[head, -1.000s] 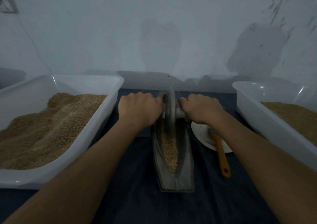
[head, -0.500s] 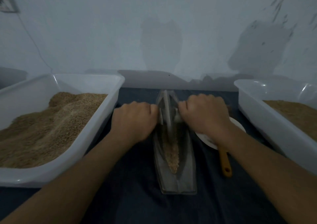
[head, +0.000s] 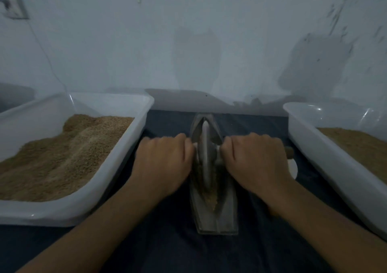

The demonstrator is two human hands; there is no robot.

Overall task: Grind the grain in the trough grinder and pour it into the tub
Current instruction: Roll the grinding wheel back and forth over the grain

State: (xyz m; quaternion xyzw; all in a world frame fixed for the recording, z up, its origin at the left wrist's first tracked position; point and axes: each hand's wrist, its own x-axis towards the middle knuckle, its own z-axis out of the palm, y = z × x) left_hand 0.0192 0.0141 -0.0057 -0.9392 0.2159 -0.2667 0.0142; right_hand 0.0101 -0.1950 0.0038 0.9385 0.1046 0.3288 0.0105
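Observation:
A grey metal trough grinder (head: 217,216) lies lengthwise on the dark cloth in the middle. Its upright grinding wheel (head: 204,147) stands in the trough over a strip of grain (head: 211,199). My left hand (head: 163,162) grips the wheel's axle handle on the left side. My right hand (head: 255,162) grips the handle on the right side, whose wooden end (head: 289,152) sticks out past my knuckles. A white tub (head: 134,134) on the left holds a heap of coarse grain. Another white tub (head: 310,151) on the right holds finer brown grain.
A white plate (head: 293,168) peeks out from behind my right hand, mostly hidden. A pale wall (head: 192,42) rises just behind the table. The dark cloth (head: 167,247) covers the table between the two tubs.
Both hands have drawn the wheel toward me along the trough, from the far end to about the middle. The orange-handled tool by the plate is now hidden under my right forearm.

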